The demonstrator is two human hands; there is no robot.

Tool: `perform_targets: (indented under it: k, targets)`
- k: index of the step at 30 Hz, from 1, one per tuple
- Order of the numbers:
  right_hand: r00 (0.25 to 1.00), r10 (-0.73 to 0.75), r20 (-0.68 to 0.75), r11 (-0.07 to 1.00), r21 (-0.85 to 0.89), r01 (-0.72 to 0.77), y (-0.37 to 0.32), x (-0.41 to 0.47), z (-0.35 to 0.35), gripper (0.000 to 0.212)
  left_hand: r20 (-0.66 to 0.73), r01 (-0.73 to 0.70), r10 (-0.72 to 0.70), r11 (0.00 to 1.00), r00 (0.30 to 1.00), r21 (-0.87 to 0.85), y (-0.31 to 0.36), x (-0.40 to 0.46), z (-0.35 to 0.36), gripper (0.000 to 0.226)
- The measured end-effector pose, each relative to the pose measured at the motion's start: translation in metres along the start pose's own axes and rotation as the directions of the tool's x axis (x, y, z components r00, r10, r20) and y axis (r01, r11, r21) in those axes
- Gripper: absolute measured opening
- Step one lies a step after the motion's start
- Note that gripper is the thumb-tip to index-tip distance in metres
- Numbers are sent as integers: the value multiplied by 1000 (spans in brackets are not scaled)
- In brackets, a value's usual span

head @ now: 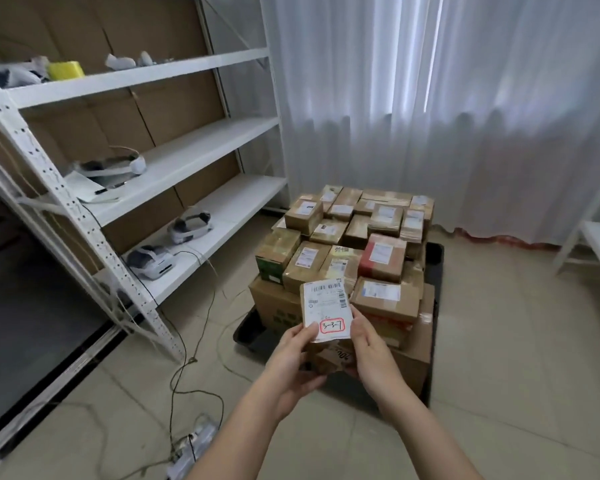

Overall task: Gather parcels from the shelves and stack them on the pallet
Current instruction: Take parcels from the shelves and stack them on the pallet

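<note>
1. Parcel (327,315): small taped carton, label up, held in the air before the pallet (434,258), near its stack (354,237).
2. Left hand (297,355): fingers curled round the left edge, thumb on the label.
3. Right hand (368,344): gripping the right edge.
4. Handling, judged: light, stiff; tape probably slick. Best held by opposite edges, underside supported.

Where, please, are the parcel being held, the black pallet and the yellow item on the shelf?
held parcel (327,311): head view, on its white label.
black pallet (248,336): head view, on its bare front-left corner.
yellow item (66,70): head view, on its front face.
</note>
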State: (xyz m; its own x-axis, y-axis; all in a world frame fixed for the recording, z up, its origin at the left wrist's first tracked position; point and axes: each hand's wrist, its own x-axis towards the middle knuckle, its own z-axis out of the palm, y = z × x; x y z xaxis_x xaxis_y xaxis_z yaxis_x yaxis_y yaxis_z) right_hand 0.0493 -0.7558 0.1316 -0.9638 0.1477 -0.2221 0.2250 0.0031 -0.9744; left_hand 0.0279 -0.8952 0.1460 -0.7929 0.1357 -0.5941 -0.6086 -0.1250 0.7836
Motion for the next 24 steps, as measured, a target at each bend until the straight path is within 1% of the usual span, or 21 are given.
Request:
perform_targets:
  k: [3,5,7,8,10,13,15,17,19,21,23,24]
  targets:
    - [999,31,-20,999,-40,-32,0,63,18,45,4,25,-26,1000,1000,10,31,59,-13,43]
    - [995,66,-72,994,-88,-72,1,103,24,40,-3,57,-57,998,998,11,50,100,-18,42]
    - [986,96,-137,986,-120,-112,-4,142,31,39,3,69,-69,996,998,59,75,144,-23,48]
    - [981,121,-152,982,-126,-141,-8,162,34,40,12,82,-84,993,996,88,87,164,-25,54]
    - [974,159,-160,976,-122,-179,-23,194,44,46,21,98,-103,979,994,178,111,204,-31,77]
    - [978,114,-175,979,-147,-141,-47,238,52,49,81,62,-99,929,992,366,147,257,-28,119]
    - [977,118,-177,979,-144,-144,-56,264,52,50,110,15,-76,880,991,475,158,294,-21,131]
    - [977,120,-179,978,-145,-147,-60,290,46,51,153,-16,-75,853,985,521,162,331,-10,136]
    - [972,134,-195,973,-161,-166,-56,322,38,61,158,-33,-62,846,986,532,159,374,0,136]
    - [966,155,-208,960,-200,-197,-49,356,30,82,186,-17,-98,843,978,537,148,425,8,130]
    - [950,197,-243,936,-242,-256,-41,394,21,102,189,20,-143,846,972,534,142,474,15,135]
    - [941,221,-256,925,-251,-286,-35,415,17,105,183,31,-153,841,971,540,147,488,17,141]
